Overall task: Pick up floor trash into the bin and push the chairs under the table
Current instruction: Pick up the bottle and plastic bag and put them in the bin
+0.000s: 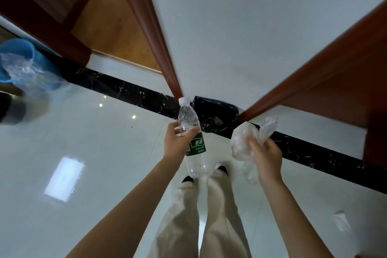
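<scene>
My left hand point(175, 142) grips a clear plastic bottle point(193, 153) with a white cap and green label, held upright at mid frame. My right hand point(264, 154) clutches crumpled clear plastic wrap point(244, 142). Just beyond both hands, against the white wall, stands a bin lined with a black bag point(215, 115), its mouth facing me. Both hands are on the near side of the bin, a little short of it. My legs and shoes show below the bottle.
A blue bucket point(16, 56) with a clear plastic bag stands at the far left by a doorway. Brown door frames point(165, 58) flank the bin. A small pale scrap point(341, 221) lies on the glossy floor at the lower right.
</scene>
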